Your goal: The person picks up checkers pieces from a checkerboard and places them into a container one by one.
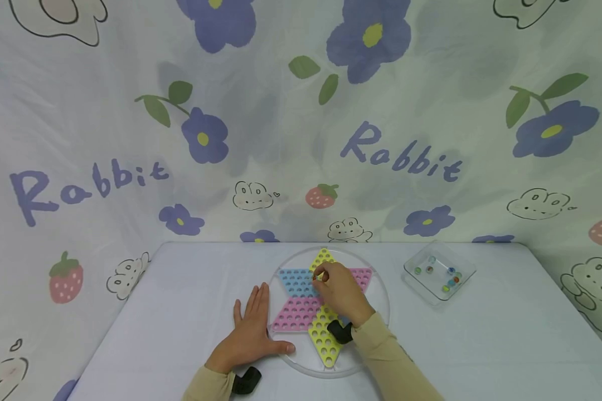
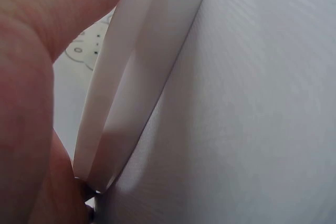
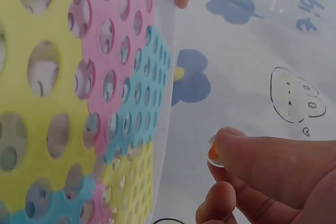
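A round Chinese checkers board [image 1: 294, 314] with a pink, blue and yellow star of holes lies on the white table. My left hand [image 1: 251, 337] rests at its left rim, fingers straight and thumb spread along the near edge. In the left wrist view, the board's pale side wall [image 2: 131, 87] runs beside that hand. Over the star's blue and yellow upper part, my right hand [image 1: 343, 291] pinches a clear glass marble [image 3: 212, 153] with an orange core between thumb and fingers. The right wrist view shows the marble held off the perforated board.
A clear square plastic box [image 1: 426, 287] holding several coloured marbles stands to the right of the board. Behind the table hangs a white cloth [image 1: 291, 145] printed with flowers, strawberries and rabbits.
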{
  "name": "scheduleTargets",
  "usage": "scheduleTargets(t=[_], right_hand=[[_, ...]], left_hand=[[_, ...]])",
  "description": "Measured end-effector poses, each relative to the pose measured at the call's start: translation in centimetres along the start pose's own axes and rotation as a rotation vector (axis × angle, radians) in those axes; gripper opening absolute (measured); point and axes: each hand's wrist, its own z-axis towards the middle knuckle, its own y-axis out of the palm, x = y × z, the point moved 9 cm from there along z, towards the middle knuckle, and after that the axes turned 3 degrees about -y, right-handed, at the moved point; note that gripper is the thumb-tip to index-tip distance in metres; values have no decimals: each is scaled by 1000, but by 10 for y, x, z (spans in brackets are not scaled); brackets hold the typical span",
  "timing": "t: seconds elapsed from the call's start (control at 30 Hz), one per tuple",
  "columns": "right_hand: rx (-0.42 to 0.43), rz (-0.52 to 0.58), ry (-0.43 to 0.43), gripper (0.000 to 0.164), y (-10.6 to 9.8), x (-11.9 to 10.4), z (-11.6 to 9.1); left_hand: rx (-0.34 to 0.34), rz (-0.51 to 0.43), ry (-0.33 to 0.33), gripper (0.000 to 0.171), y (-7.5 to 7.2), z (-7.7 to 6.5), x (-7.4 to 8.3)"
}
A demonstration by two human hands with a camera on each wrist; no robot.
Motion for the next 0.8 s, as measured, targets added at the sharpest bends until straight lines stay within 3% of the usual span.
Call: scheduleTargets(t=[0.53, 0.8], right_hand=[[89, -38, -33, 10, -27, 5, -15], [191, -61, -74, 12, -45, 2, -22]], left_hand=[[-11, 5, 3, 146, 0, 1, 0], [-20, -6, 4, 146, -1, -1, 2]])
